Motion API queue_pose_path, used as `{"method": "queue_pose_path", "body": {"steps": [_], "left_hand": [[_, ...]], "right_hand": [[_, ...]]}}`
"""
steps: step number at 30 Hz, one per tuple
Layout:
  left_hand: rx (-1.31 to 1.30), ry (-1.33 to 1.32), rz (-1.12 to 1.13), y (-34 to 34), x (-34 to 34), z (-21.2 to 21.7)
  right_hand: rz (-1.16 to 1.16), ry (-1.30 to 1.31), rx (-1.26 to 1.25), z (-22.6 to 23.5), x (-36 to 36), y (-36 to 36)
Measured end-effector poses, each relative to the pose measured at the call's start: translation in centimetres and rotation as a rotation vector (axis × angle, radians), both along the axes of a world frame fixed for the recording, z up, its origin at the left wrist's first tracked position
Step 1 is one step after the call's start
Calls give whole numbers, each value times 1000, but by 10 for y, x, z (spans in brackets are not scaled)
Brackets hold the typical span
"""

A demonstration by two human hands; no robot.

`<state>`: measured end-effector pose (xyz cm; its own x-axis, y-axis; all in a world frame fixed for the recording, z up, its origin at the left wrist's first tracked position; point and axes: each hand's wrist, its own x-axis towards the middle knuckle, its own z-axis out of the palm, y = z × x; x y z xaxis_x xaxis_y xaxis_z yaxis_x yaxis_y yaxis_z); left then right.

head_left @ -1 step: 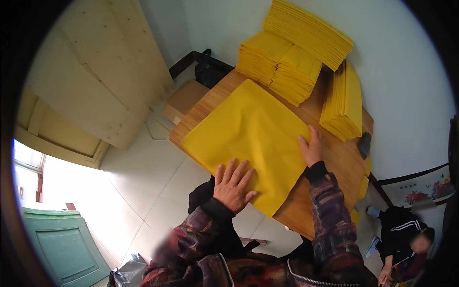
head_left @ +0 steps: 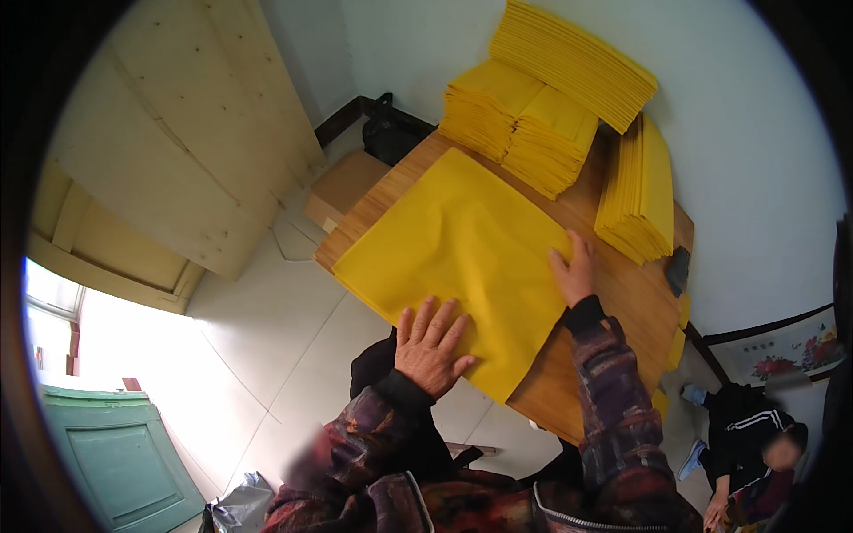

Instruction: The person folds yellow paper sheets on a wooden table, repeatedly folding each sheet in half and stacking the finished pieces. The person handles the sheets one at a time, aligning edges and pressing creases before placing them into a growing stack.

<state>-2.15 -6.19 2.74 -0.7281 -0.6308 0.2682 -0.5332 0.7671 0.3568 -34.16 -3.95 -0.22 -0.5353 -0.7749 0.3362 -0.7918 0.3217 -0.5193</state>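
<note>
1. A pale wooden panel (head_left: 178,142) leans at the left, the largest thing in view, with white floor tiles (head_left: 284,355) below it.
2. The wooden bench (head_left: 622,311) runs from upper left to lower right, against a white wall.
3. A big yellow sheet (head_left: 453,249) lies flat on the near end of the bench, its lower corner hanging just past the bench edge.
4. Stacks of folded yellow sheets (head_left: 551,98) fill the far end (several piles, touching one another), and another pile (head_left: 640,195) stands on edge at the right side.
5. A cardboard box (head_left: 342,186) sits on the floor just beside the bench's far left corner, with a dark bag (head_left: 391,133) behind it.
6. The left hand (head_left: 431,346) rests palm down on the sheet's near corner, fingers spread apart and flat, gripping nothing.
7. The right hand (head_left: 576,271) presses on the sheet's right edge, fingers loosely together and flat on it.
8. Another person (head_left: 755,435) in dark clothing sits low at the lower right, well apart from the bench.
</note>
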Motion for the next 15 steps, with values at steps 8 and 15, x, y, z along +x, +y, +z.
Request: {"method": "queue_pose_path", "body": {"steps": [8,15], "left_hand": [[-51,42,166,-55,7,-7],[-29,8,144,-81,13,-10]], "right_hand": [[64,122,67,8,15,-102],[60,41,-131,22,34,-37]]}}
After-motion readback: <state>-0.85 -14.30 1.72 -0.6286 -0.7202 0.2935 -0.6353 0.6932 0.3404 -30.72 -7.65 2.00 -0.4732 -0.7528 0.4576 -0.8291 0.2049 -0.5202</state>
